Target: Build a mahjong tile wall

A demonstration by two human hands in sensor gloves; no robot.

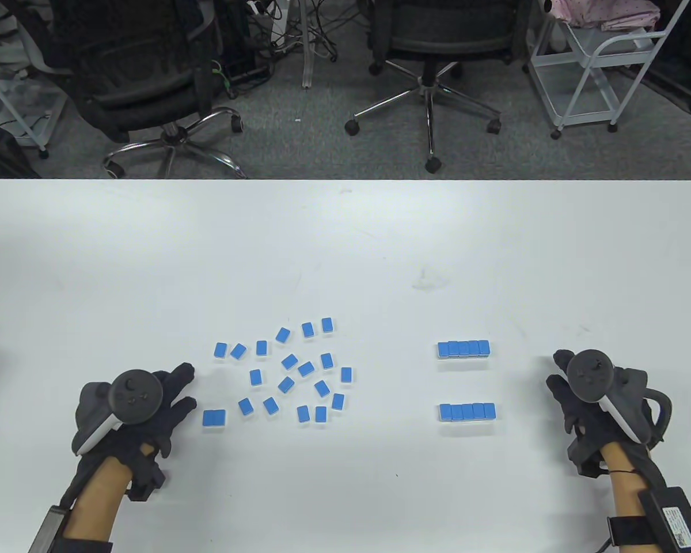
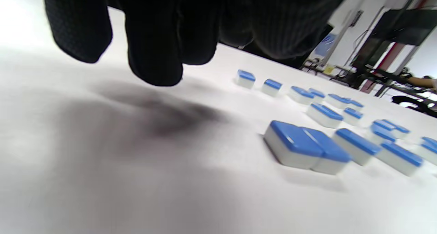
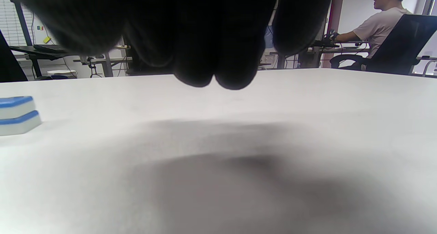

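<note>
Tile faces not legible: all blue backs up, loose tiles [image 1: 288, 362] too small to read. Right wrist view: stacked tiles [image 3: 17, 116] cut by left edge, count unknown; right hand [image 3: 205, 32] fills top, fingers underexposed. Left wrist view: far tiles blurred, left hand [image 2: 170, 29] cropped at top edge.

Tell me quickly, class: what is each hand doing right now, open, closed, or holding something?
Left hand: open, fingers spread, holding nothing, beside the tile pair.
Right hand: holding nothing; open or closed cannot be told.
</note>
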